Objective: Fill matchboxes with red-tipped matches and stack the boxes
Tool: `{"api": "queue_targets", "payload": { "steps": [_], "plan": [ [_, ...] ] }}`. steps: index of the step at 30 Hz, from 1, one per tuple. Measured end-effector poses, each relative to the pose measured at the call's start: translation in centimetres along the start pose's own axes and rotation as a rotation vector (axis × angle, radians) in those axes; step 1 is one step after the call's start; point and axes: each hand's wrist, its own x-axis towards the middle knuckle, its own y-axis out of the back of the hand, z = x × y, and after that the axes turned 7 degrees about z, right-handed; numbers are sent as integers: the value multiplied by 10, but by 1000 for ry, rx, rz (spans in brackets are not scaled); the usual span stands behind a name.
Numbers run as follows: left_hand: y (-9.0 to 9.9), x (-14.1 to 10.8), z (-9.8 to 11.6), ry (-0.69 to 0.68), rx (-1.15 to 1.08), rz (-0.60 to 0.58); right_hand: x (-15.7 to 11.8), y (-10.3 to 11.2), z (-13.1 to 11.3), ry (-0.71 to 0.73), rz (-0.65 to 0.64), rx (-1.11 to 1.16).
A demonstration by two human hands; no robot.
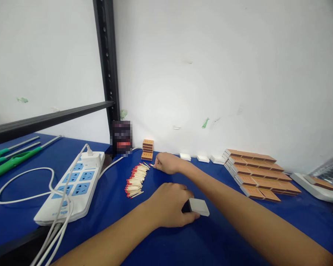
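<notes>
My left hand [170, 207] is closed around the side of a small white matchbox tray [199, 207], low over the blue table. Farther forward, my right hand [166, 163] pinches a red-tipped match [151, 165] between thumb and fingertips. Just left of that hand lies a fanned heap of loose matches [135, 179], their red heads mostly to the left. A short stack of orange matchboxes [148, 147] stands behind the heap, near the wall. Whether the white tray holds anything cannot be seen.
Several white trays [203, 159] line the wall. To the right, orange matchboxes [261, 173] form a stepped pile, with a white device [316, 186] beyond. On the left are a power strip [72, 188] with cables, green-handled tools [22, 157] and a black rack post [108, 55].
</notes>
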Motion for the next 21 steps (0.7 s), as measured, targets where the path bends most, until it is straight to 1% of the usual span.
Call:
{"api": "queue_targets", "payload": {
  "steps": [3,5,7,9,12,15,18,21],
  "plan": [
    [3,1,-4,115,11,67,-26,15,17,0,63,44],
    [5,3,-8,198,26,125,-54,25,31,-22,139,68],
    [7,5,-11,245,44,167,-87,30,45,-57,244,126],
    [9,7,-14,264,55,196,-119,27,56,-75,310,181],
    [10,8,-17,282,54,228,-154,13,65,-61,328,228],
    [12,9,-20,290,45,235,-168,1,64,-35,290,229],
    [14,9,-21,270,38,248,-169,-1,59,-14,241,197],
    [13,8,-22,246,45,242,-168,-2,55,6,245,162]
  ]
}}
